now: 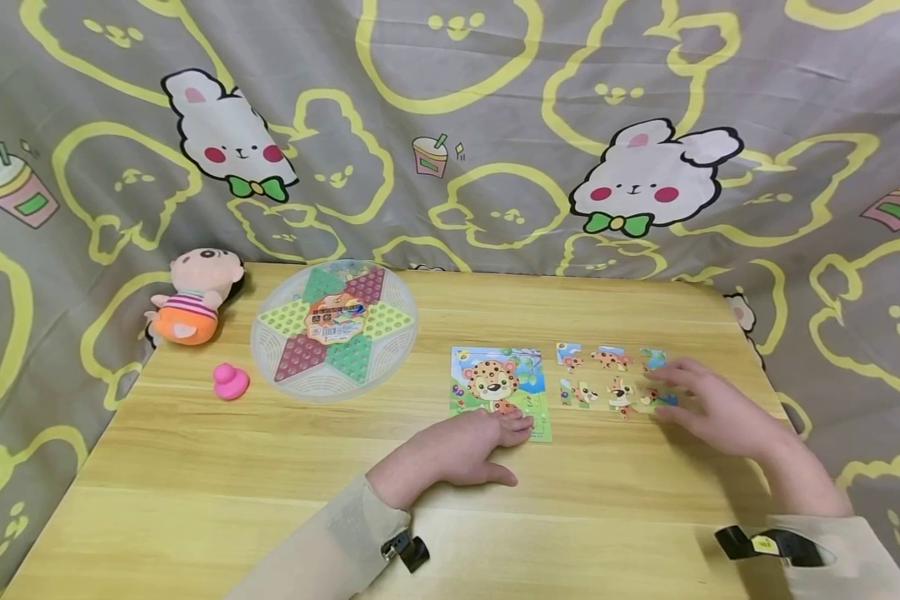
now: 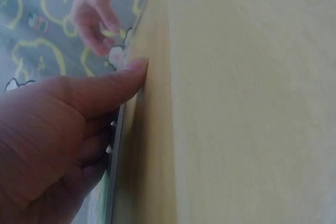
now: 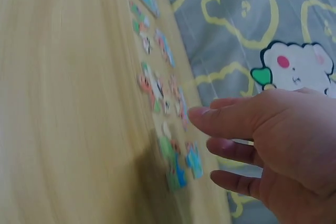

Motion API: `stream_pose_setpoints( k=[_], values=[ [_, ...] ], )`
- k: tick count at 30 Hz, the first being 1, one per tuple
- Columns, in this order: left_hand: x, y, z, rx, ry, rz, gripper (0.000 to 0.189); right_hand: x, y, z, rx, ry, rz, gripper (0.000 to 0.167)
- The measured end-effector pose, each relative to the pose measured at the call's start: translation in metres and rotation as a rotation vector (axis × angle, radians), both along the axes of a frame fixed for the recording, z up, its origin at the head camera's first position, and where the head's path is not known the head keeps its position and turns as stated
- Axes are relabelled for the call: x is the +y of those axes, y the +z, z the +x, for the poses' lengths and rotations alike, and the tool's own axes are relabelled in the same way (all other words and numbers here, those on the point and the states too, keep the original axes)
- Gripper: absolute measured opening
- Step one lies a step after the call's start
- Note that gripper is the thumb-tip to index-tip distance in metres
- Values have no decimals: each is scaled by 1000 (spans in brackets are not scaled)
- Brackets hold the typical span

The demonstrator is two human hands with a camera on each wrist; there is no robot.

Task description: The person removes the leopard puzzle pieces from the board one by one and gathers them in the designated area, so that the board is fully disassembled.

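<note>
My left hand [image 1: 474,446] rests on the lower part of a jigsaw puzzle board [image 1: 465,367] with a cartoon leopard picture; its fingers cover part of the picture, and its thumb sticks out past the near edge. To the right, several loose puzzle pieces [image 1: 613,360] lie spread on the table in two rows. Beside the rightmost pieces, my right hand [image 1: 720,412] is held with fingers loosely bent and spread. In the right wrist view, nothing shows between that hand's fingertips [image 3: 198,116], and the pieces [image 3: 152,87] lie just past them.
A round star-patterned board [image 1: 281,329], like a Chinese checkers board, lies at the left back of the wooden table [image 1: 285,475]. Left of it are a plush doll [image 1: 193,296] and a small pink toy [image 1: 230,382]. A patterned curtain [image 1: 495,200] hangs behind the table.
</note>
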State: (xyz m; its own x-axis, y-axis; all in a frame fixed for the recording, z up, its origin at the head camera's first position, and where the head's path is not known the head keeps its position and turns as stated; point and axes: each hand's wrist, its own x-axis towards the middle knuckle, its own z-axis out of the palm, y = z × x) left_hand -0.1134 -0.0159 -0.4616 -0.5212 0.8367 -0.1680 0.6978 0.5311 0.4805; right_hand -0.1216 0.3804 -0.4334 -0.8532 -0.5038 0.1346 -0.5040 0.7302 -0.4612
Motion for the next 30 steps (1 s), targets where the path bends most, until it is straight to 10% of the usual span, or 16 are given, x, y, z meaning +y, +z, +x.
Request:
stream_pose_setpoints(
  k=[15, 30],
  values=[
    [-8, 10, 10, 209, -41, -45, 69, -57, 7, 3, -40, 67, -30, 40],
    [-37, 12, 38, 292, 284, -148, 86, -109, 5, -7, -132, 150, -34, 34]
  ],
)
